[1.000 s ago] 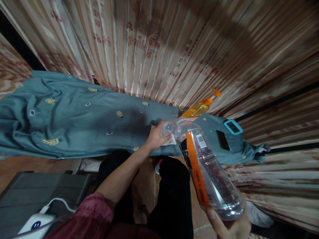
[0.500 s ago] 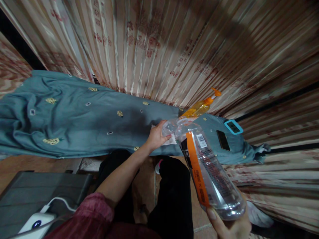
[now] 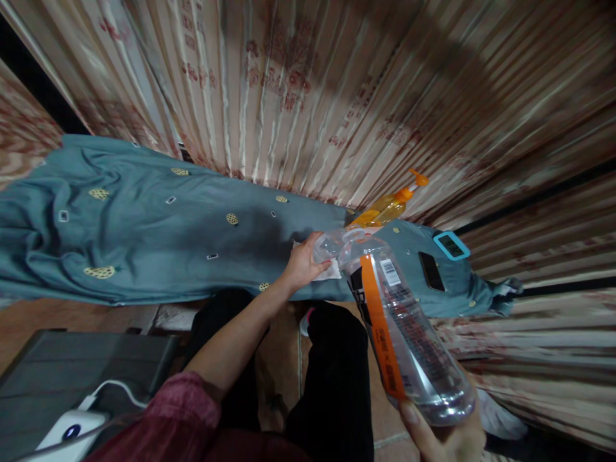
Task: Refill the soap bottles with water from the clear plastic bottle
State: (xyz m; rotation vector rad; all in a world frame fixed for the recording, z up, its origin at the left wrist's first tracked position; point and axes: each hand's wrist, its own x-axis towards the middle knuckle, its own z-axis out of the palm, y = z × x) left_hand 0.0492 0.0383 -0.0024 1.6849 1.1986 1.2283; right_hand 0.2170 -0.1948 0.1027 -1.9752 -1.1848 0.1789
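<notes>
My right hand [image 3: 445, 436] is wrapped round the base of a large clear plastic bottle [image 3: 409, 333] with an orange and black label. The bottle is tilted, its neck pointing away from me and down to the left. My left hand [image 3: 305, 260] grips a small clear plastic container [image 3: 330, 246], which meets the big bottle's neck; whether they touch inside cannot be told. Some white tissue [image 3: 331, 271] shows under my left fingers. Just behind the two lies a pump bottle [image 3: 385, 208] of yellow liquid with an orange pump head.
A narrow surface under a teal cloth [image 3: 144, 224] with pineapple prints runs across. On its right part are a dark phone [image 3: 432, 271] and a blue-framed digital clock [image 3: 451, 246]. Patterned curtains [image 3: 289, 83] hang behind. At lower left, a white power bank [image 3: 72, 430] lies on a grey stool [image 3: 120, 353].
</notes>
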